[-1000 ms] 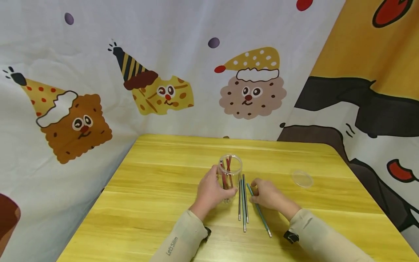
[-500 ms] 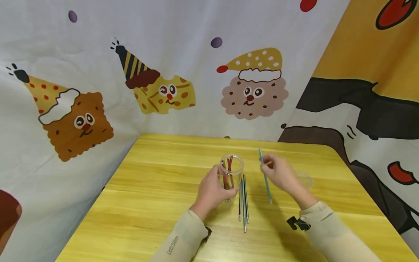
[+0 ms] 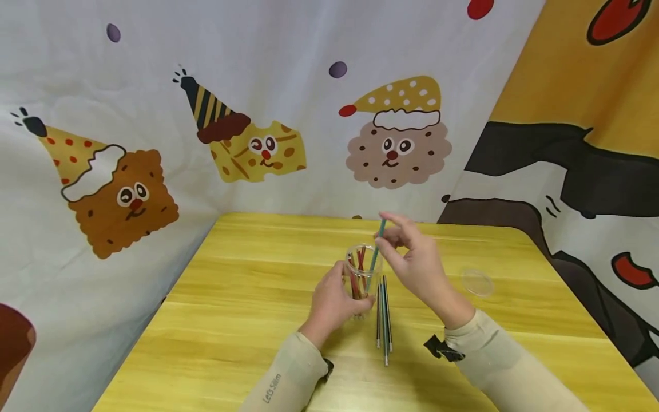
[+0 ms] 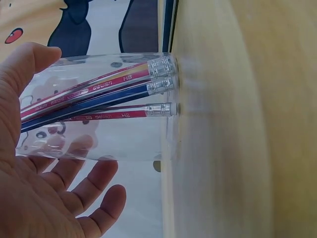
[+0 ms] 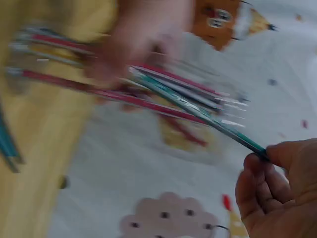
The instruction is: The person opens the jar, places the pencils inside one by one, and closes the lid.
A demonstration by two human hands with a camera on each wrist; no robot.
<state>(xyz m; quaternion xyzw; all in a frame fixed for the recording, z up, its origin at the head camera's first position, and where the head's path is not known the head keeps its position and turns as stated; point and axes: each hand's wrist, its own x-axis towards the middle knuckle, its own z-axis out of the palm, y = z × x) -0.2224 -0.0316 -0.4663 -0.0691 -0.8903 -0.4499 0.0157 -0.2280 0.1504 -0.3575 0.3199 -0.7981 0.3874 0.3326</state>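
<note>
My left hand (image 3: pixel 334 300) holds the near-left side of a clear plastic jar (image 3: pixel 363 274) standing upright on the table. Red pencils (image 4: pixel 114 84) and a dark blue pencil (image 4: pixel 94 106) lean inside, eraser ends down, as the left wrist view shows. My right hand (image 3: pixel 417 260) is above the jar's right side and pinches a teal pencil (image 3: pixel 376 256) near its top. That pencil slants down with its eraser end inside the jar. The right wrist view is blurred around the jar but shows thumb and fingertips on the teal pencil (image 5: pixel 198 111).
Several dark and teal pencils (image 3: pixel 385 329) lie side by side on the wooden table (image 3: pixel 247 286), just right of the jar. A clear round lid (image 3: pixel 477 282) lies farther right. A printed cartoon curtain (image 3: pixel 288 51) hangs behind the table.
My right hand has lifted the teal pencil off the table, turned it more upright and carried it left, its lower end now in the jar. My left hand stays on the jar.
</note>
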